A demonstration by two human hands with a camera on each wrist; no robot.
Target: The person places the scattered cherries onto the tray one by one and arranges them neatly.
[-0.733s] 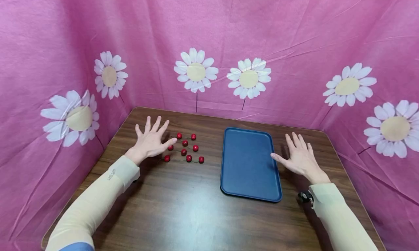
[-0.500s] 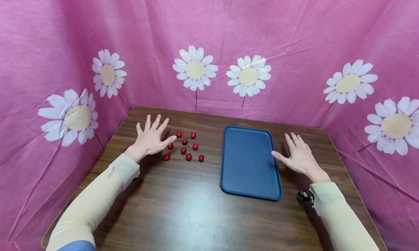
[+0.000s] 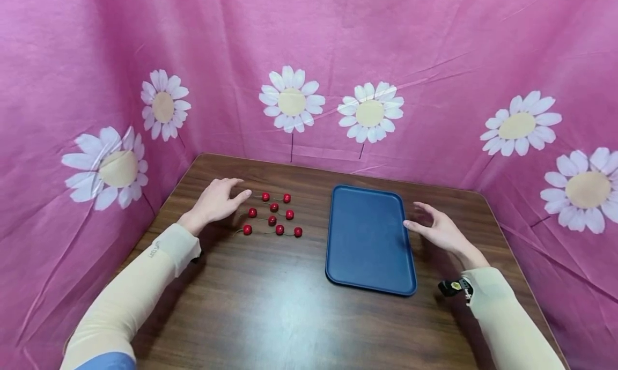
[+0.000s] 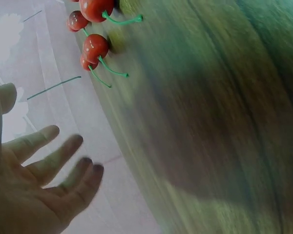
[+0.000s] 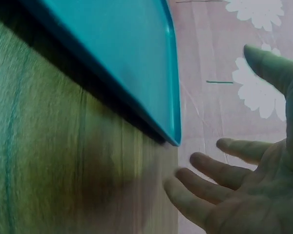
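Note:
Several red cherries (image 3: 272, 220) with thin green stems lie in loose rows on the table, left of centre. My left hand (image 3: 215, 201) hovers just left of them, fingers relaxed and slightly bent, with nothing in it. In the left wrist view the cherries (image 4: 95, 47) appear beyond the thumb, apart from the fingers. A blue rectangular tray (image 3: 369, 241) with a low rim lies right of the cherries, its surface bare. At its right edge is my right hand (image 3: 444, 231), thumb near the rim, fingers loosely bent and holding nothing. The right wrist view shows the tray's corner (image 5: 173, 139) beyond those fingers.
The brown wooden table (image 3: 270, 316) has rounded far corners. A pink cloth (image 3: 309, 32) printed with white daisies hangs close behind it and along both sides. A dark band (image 3: 451, 288) circles the right wrist.
Both hands have gone from widely spread fingers to relaxed, slightly bent ones, and have turned somewhat with the thumbs uppermost. The cherries and the tray have stayed in place.

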